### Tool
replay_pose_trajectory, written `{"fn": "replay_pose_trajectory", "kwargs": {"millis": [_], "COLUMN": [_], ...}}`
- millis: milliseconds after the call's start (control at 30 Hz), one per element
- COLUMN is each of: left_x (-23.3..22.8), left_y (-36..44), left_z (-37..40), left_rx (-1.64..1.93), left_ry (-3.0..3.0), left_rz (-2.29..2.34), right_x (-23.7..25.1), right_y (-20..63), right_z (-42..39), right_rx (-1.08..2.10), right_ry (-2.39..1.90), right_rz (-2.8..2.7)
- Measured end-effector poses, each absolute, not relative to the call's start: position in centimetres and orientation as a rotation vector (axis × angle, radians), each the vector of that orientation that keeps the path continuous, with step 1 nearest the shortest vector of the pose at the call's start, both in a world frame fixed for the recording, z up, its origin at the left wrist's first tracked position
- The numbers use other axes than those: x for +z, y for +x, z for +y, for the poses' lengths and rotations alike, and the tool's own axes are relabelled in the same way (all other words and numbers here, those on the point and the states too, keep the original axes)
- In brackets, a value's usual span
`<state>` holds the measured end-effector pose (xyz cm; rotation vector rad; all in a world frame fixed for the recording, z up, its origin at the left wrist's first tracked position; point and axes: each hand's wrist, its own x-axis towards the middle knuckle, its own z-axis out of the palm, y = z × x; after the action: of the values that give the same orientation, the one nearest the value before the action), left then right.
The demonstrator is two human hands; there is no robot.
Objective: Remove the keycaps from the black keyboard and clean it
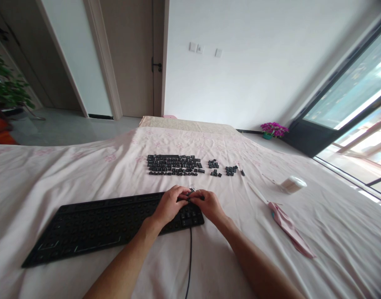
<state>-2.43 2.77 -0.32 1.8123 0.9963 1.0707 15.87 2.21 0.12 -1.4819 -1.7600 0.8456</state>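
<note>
A black keyboard (112,220) lies at a slant on the pink cloth, with most of its keycaps off. At its right end my left hand (173,202) and my right hand (208,203) meet, fingers closed and fingertips together. A small dark piece seems to sit between the fingertips, but the fingers hide most of it. Thin light marks show just beyond the fingertips, too small to name. Some keycaps (187,216) are in place below the hands. Farther back, loose black keycaps (173,164) lie in rows, with smaller clusters of keycaps (213,164) to their right.
A cable (190,261) runs toward me from the keyboard. On the right lie a pink cloth piece (290,228), a white-lidded round container (293,184) and a small dark slim object (242,172). Pink flowers (274,128) stand by the glass door, a green plant (6,83) at left.
</note>
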Motion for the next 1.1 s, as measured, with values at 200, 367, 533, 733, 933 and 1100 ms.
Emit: {"fn": "replay_pose_trajectory", "kwargs": {"millis": [200,367,533,733,933,1100], "left_x": [-0.1,-0.2,0.0,-0.3,-0.4,-0.3], "left_y": [-2.5,-2.3,-2.3,-2.2,-2.2,-2.2], "left_z": [2.6,2.5,2.3,2.5,2.5,2.6], "left_rx": [1.078,1.083,1.046,0.993,0.973,0.954], "left_ry": [1.814,1.837,1.872,1.909,1.905,1.898], "left_rz": [1.018,1.021,1.024,1.033,1.032,1.023], "right_x": [0.2,0.4,1.1,1.9,1.3,0.3], "right_y": [15.7,15.7,18.5,28.1,35.8,37.5], "right_z": [2.2,1.8,3.3,8.1,11.1,12.2], "right_rx": [0.896,0.839,0.68,0.309,0.13,0.089], "right_ry": [-1.469,-1.473,-1.517,-1.781,-2.023,-2.124], "right_rz": [-1.713,-1.771,-1.722,-1.529,-1.41,-1.426]}}
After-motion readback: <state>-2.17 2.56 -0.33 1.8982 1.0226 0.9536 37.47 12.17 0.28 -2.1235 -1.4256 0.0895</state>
